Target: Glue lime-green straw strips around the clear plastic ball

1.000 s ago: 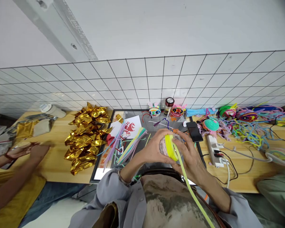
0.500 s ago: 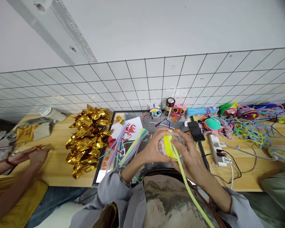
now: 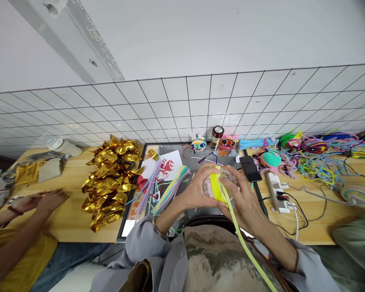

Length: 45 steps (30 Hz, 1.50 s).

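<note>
A clear round ball [image 3: 212, 185] wound with yellow-green pipe cleaner is held above the dark cutting mat [image 3: 197, 160]. My left hand [image 3: 196, 191] cups the ball from the left, fingers wrapped round it. My right hand [image 3: 241, 198] grips it from the right and pinches the yellow-green pipe cleaner [image 3: 241, 239], whose loose end trails down over my chest to the lower right.
Loose pastel pipe cleaners [image 3: 166, 184] and a red paper cut [image 3: 167, 164] lie on the mat. A gold foil pile [image 3: 111, 178] sits left, a phone [image 3: 249, 168] and power strip [image 3: 275, 186] right, tangled pipe cleaners [image 3: 316, 162] beyond. Another person's hands [image 3: 39, 200] work at far left.
My hands and the ball have stayed almost in place, shifting slightly. The other person's hands at far left have lowered and flattened on the table.
</note>
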Each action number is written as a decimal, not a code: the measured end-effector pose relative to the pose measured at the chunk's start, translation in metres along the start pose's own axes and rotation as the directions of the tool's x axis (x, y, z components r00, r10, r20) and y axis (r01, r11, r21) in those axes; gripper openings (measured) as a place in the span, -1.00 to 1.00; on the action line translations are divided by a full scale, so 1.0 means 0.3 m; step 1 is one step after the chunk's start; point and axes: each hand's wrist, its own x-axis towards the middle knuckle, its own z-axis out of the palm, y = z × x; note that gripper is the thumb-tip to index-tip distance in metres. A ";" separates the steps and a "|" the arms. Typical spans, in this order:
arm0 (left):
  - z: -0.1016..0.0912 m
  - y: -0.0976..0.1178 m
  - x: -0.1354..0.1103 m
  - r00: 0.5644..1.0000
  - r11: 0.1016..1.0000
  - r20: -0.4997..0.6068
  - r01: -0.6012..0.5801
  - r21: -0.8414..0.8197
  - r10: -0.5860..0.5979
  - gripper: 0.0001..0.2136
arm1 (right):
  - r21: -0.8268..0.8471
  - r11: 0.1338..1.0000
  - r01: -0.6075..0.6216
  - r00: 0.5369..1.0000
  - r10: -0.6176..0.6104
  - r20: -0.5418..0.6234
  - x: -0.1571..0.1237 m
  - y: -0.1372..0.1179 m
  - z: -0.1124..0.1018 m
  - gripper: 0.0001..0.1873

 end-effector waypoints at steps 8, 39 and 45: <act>0.001 -0.009 0.000 0.999 0.999 -0.008 -0.040 0.030 0.040 -0.21 | 0.022 1.000 0.018 1.000 -0.018 0.024 -0.001 0.012 0.001 -0.27; 0.045 0.041 0.014 0.883 0.616 0.025 0.347 -0.707 -0.468 -0.22 | 0.825 0.453 -0.337 0.716 0.693 -0.088 -0.059 0.058 -0.007 -0.60; 0.057 0.028 0.018 0.874 0.639 -0.030 0.331 -0.694 -0.485 -0.27 | 0.738 0.579 -0.345 0.627 0.728 -0.278 -0.046 0.027 -0.014 -0.87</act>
